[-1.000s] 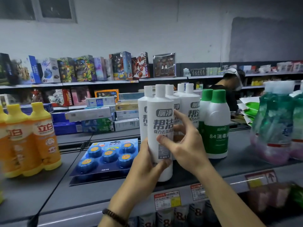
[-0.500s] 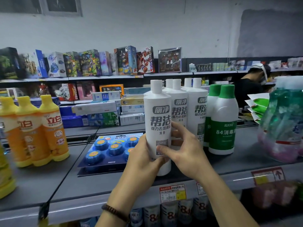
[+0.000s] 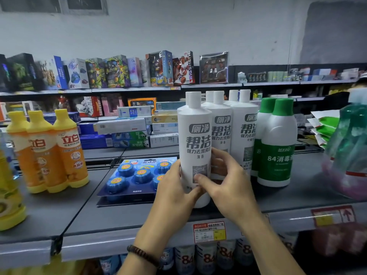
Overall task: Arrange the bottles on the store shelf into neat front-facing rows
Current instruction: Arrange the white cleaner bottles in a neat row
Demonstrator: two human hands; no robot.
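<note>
A tall white cleaner bottle (image 3: 195,139) stands upright at the front of the grey shelf (image 3: 99,221), label facing me. My left hand (image 3: 174,187) grips its lower left side. My right hand (image 3: 226,179) wraps round its lower right side, thumb across the label. Behind and to its right stand several more white bottles (image 3: 243,132) in rows. Two green-capped white bottles (image 3: 278,143) stand right of those.
Three orange dish-soap bottles (image 3: 49,151) stand at the left, a yellow bottle (image 3: 10,199) nearer the edge. A blue blister pack of toilet blocks (image 3: 137,175) lies left of the held bottle. A blurred green pouch (image 3: 349,147) sits at the right. Price tags (image 3: 209,232) line the shelf edge.
The view moved closer and shifted. The front white bottle now faces me squarely, and my right thumb has slid onto the front of its label. Both hands keep hold.
</note>
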